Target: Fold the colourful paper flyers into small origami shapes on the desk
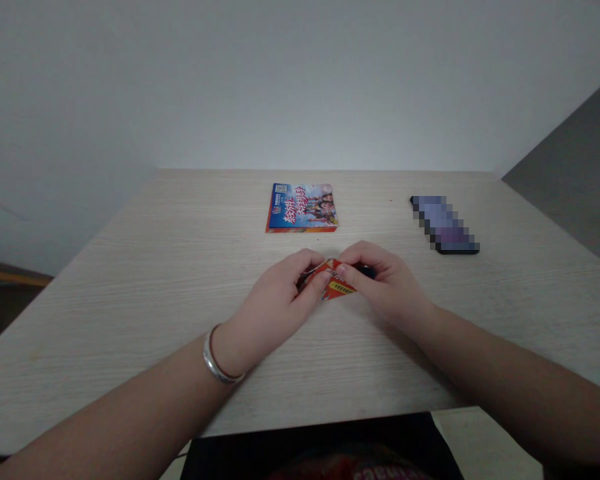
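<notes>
My left hand [280,300] and my right hand [380,280] meet at the middle of the table. Both pinch a small red and yellow folded paper [336,285] between thumb and fingers, just above the tabletop. Most of the paper is hidden by my fingers. A silver bangle and a red cord sit on my left wrist.
A stack of blue and red printed leaflets [302,208] lies flat beyond my hands. A dark phone [445,224] lies at the right rear. The light wooden table [130,287] meets a white wall at the back; its front edge is near my body.
</notes>
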`<state>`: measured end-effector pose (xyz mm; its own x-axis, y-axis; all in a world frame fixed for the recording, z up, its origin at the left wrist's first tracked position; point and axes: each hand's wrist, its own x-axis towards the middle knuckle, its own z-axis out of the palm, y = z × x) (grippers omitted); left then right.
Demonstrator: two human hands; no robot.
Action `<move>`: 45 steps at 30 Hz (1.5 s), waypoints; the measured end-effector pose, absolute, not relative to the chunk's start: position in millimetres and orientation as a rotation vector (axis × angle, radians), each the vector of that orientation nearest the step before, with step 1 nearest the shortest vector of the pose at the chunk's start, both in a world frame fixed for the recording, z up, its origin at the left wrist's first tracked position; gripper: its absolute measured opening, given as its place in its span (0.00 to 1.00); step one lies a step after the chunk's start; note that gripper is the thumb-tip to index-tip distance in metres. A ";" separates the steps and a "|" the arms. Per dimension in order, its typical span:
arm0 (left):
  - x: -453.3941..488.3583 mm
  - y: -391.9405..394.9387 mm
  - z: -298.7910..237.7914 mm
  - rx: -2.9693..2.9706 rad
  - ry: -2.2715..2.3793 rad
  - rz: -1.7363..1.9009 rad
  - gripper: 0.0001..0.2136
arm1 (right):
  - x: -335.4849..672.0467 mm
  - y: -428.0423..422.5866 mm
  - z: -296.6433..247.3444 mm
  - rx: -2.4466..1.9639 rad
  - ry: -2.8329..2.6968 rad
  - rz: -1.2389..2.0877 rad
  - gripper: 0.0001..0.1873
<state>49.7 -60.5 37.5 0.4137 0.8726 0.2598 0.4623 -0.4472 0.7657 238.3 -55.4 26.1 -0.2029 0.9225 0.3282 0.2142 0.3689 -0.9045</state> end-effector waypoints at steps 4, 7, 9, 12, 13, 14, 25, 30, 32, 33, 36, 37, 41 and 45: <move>51.3 -63.4 38.5 2.092 1.107 1.248 0.02 | 234.3 -58.1 27.6 -0.956 -1.719 0.854 0.05; 51.1 -63.7 39.9 2.065 1.084 1.261 0.02 | 232.7 -59.8 27.0 -0.984 -1.708 0.854 0.06; 51.2 -63.5 40.6 2.023 1.081 1.261 0.04 | 232.2 -60.6 26.6 -1.010 -1.688 0.849 0.07; 52.2 -63.4 41.3 1.901 1.061 1.234 0.06 | 232.4 -61.6 27.2 -1.019 -1.674 0.844 0.08; 52.7 -63.4 41.3 1.840 1.046 1.207 0.07 | 232.7 -62.0 27.7 -1.019 -1.678 0.841 0.08; 53.2 -63.4 41.3 1.774 1.025 1.174 0.07 | 233.1 -62.5 28.3 -1.019 -1.685 0.838 0.09; 56.7 -65.4 36.1 1.233 0.873 1.010 0.10 | 236.8 -64.9 30.2 -1.036 -1.763 0.788 0.10; 55.8 -66.8 35.2 1.034 0.798 0.861 0.09 | 238.2 -66.5 33.0 -1.014 -1.836 0.728 0.11; 56.3 -67.3 35.4 1.049 0.815 0.846 0.10 | 238.5 -66.7 33.8 -1.005 -1.852 0.713 0.12; 56.8 -67.5 35.5 1.073 0.838 0.859 0.11 | 238.6 -66.6 34.1 -1.000 -1.856 0.710 0.12; 58.1 -66.7 36.1 1.246 0.896 0.964 0.11 | 238.6 -65.6 35.0 -0.980 -1.869 0.712 0.12; 58.2 -66.3 36.5 1.331 0.904 0.999 0.10 | 238.5 -65.2 35.4 -0.969 -1.877 0.711 0.12; 56.7 -65.9 39.8 1.642 0.989 1.054 0.08 | 237.4 -64.6 37.0 -0.948 -1.912 0.694 0.12; 54.3 -67.4 42.8 1.778 1.047 1.071 0.07 | 236.6 -63.9 37.4 -0.964 -1.901 0.672 0.11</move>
